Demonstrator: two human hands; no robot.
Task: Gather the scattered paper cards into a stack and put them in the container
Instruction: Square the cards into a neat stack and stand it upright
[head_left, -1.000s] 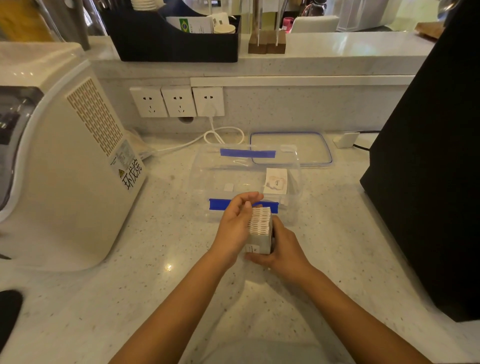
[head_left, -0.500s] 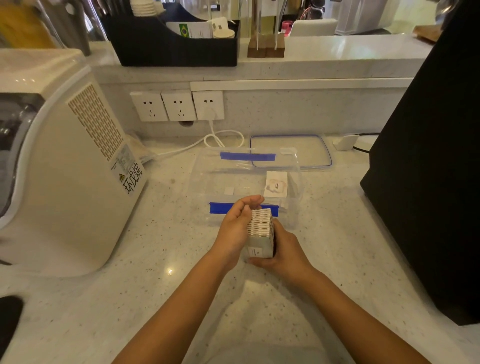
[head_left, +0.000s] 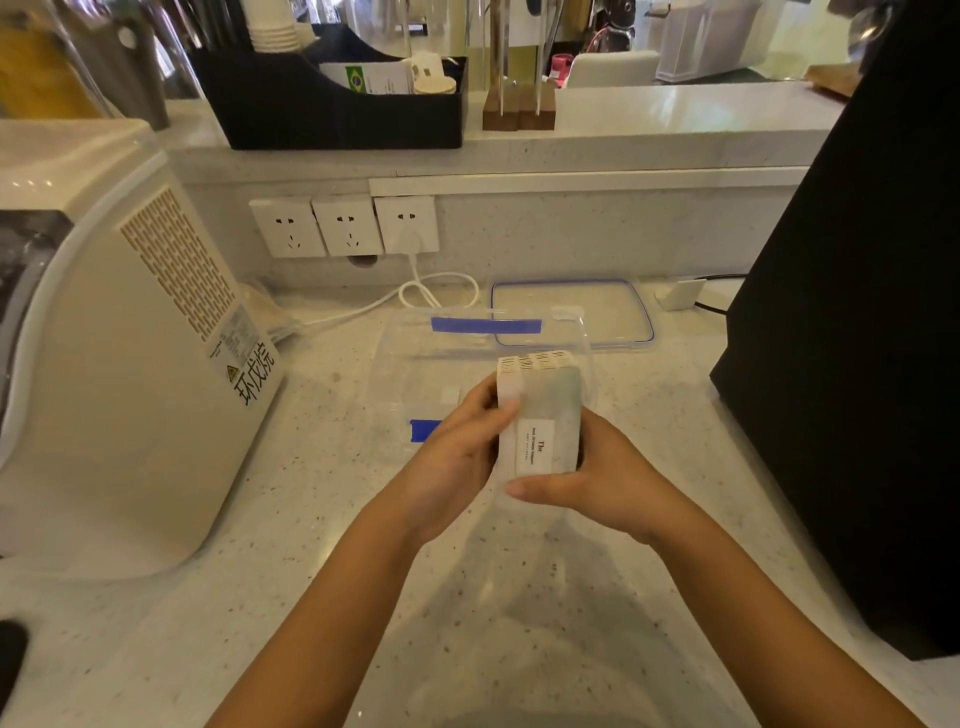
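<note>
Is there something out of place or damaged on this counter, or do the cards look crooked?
Nothing stands out. The stack of cards looks squared, held between the left hand and right hand above the clear container. The lid lies flat behind it, off the container. No spill or damage shows.
</note>
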